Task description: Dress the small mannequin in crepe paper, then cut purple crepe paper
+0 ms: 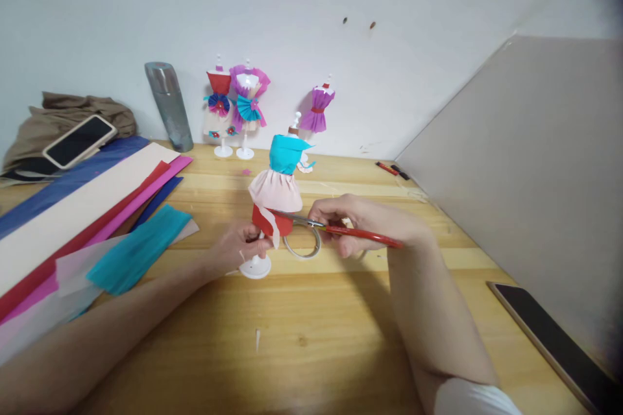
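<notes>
Right hand grip clenches scissors at the doll's red skirt; left hand grasps its stand.

Crepe paper, plastic and steel under my fingers

My left hand pinches the glossy white plastic stand of the little mannequin, dressed in matt, crinkly crepe paper; my right hand grips scissors with shiny metal blades and smooth red handles. The table is varnished wood, grain showing. Matt paper sheets lie left, by a brushed-metal flask and rumpled brown cloth.
</notes>
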Demonstrator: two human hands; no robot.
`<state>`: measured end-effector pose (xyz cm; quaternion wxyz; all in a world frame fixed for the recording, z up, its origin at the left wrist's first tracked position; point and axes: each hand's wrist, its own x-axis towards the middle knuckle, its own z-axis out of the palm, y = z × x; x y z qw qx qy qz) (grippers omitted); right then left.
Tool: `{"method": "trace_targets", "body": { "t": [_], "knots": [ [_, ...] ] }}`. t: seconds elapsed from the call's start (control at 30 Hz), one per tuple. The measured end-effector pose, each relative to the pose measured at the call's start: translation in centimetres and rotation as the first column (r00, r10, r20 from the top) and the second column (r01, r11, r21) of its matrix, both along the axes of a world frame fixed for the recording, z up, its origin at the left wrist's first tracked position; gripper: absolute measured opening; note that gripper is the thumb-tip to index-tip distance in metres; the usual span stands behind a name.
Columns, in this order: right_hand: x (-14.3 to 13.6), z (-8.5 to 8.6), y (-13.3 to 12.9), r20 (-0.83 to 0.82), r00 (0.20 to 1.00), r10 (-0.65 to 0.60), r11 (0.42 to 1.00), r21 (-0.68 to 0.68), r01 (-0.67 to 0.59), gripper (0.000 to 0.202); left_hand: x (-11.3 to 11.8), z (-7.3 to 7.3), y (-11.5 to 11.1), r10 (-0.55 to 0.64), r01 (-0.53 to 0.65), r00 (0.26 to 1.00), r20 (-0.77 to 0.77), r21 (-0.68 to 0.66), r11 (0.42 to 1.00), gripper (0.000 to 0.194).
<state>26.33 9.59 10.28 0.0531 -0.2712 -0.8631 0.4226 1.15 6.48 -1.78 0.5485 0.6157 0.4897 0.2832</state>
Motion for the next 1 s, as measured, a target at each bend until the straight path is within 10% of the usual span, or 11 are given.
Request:
{"method": "trace_targets", "body": {
  "t": [1.0],
  "knots": [
    [0.39,-0.96,0.52,-0.102,0.994,-0.036,0.977,-0.211,0.014,0.058,-0.22,-0.07,0.13,-0.085,0.086,0.996,0.021,-0.049,0.995,0.022]
  ]
}}
